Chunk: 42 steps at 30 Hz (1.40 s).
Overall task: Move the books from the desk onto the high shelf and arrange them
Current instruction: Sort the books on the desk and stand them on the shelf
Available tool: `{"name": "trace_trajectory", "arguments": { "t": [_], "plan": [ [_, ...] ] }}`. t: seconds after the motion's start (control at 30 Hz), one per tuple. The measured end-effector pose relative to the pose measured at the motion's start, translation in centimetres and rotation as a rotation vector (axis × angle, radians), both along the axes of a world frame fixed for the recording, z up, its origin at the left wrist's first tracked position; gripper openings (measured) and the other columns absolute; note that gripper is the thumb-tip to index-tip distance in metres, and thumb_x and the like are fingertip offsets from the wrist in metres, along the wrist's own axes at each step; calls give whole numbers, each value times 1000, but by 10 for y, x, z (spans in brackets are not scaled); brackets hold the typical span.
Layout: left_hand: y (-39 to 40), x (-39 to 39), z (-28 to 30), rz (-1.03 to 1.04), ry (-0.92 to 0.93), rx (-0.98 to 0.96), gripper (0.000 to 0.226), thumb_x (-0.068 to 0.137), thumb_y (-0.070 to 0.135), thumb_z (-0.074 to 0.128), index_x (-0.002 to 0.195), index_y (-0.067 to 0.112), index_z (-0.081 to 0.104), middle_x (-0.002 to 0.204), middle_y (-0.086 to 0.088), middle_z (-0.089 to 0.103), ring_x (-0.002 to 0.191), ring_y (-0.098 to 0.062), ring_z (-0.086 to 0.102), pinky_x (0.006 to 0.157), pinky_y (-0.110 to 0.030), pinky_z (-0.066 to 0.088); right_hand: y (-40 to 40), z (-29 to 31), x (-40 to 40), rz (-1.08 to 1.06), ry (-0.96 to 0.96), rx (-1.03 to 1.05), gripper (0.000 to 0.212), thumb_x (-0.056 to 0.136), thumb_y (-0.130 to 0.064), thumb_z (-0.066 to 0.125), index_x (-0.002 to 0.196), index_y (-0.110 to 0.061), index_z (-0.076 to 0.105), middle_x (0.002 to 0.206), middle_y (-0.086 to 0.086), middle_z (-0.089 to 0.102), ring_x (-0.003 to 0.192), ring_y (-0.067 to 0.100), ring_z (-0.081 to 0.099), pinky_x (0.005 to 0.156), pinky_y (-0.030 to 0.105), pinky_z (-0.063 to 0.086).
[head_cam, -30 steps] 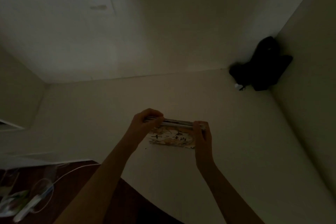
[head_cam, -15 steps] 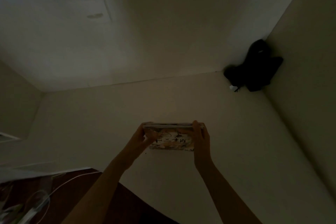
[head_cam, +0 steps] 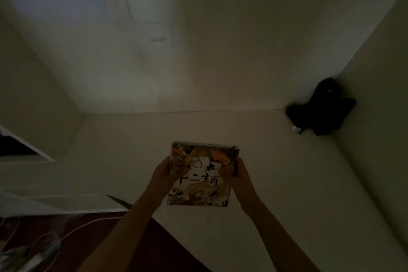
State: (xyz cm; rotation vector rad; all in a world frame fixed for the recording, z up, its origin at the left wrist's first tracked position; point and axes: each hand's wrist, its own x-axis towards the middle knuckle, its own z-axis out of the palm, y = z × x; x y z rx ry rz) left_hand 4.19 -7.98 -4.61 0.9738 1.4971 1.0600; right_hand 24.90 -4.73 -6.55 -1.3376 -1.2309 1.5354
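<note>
Both arms are reaching up and forward, and the two hands are gripping a thin stack of flat square picture books with an orange-and-white illustrated cover and bold black characters (head_cam: pixel 199 175). The left hand (head_cam: pixel 164 171) is clamping the stack's edge at nine o'clock, thumb lying over the cover; the right hand (head_cam: pixel 235 171) is clamping the opposite edge at three o'clock, fingers curled round it. The hands are apart, with the width of the books between them.

The stack is hanging in the air, cover tilted toward the camera, in front of a pale cream wall (head_cam: pixel 276 183), well apart from the dark brown wooden desk (head_cam: pixel 136 247) at seven o'clock. At two o'clock from the books, a black soft bag-like object (head_cam: pixel 322 110) is sitting in the corner where the walls are meeting the ceiling. The high shelf itself is not showing, so how far the books are from it cannot be told.

Judging from this, the carrying-up step is under way. Doing it well is likely calling for keeping both grips even so the thin volumes are not sliding against each other, squaring their top edges, and leading with one long edge when the shelf is reached. The room is dim, so feeling for the ledge may be helping more than looking.
</note>
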Motion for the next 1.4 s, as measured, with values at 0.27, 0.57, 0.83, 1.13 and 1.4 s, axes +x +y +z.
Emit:
{"name": "trace_trajectory", "arguments": {
  "t": [0.27, 0.57, 0.83, 1.13, 1.4],
  "plan": [
    [-41, -104, 105, 80, 45, 217, 27, 82, 19, 69, 108, 14, 63, 102, -6, 70, 95, -24, 67, 78, -35, 56, -38, 95, -122, -120, 128, 73, 30, 89, -3, 60, 115, -12, 47, 106, 15, 64, 85, 27, 65, 71, 41, 58],
    [-90, -179, 298, -140, 118, 720, 33, 82, 14, 61, 109, 29, 48, 106, 7, 66, 92, -6, 67, 70, -22, 55, -93, 319, -178, -169, 253, 641, 30, 85, -2, 62, 108, -21, 54, 97, 8, 70, 82, 21, 70, 63, 35, 59],
    [-74, -189, 489, -86, 359, 1263, 34, 88, 12, 56, 106, 36, 39, 99, 23, 61, 88, 10, 63, 67, -10, 50, -49, 531, -200, -83, 315, 935, 36, 84, 5, 59, 115, -12, 52, 96, 7, 66, 75, 17, 65, 62, 30, 57],
    [18, -190, 570, 255, 517, 1366, 30, 94, 16, 51, 117, 20, 32, 110, 0, 61, 86, -6, 66, 73, -31, 58, 65, 641, -245, -100, -186, 1082, 52, 85, -23, 66, 132, -14, 46, 127, 12, 49, 113, 25, 50, 91, 33, 46],
    [100, -193, 560, 767, 1166, 954, 39, 97, 30, 42, 128, 11, 30, 112, -12, 57, 88, -25, 61, 70, -36, 53, 82, 631, -291, 375, -147, 993, 10, 92, -24, 57, 97, -17, 54, 82, 1, 56, 70, 14, 55, 61, 24, 44]
  ]
}}
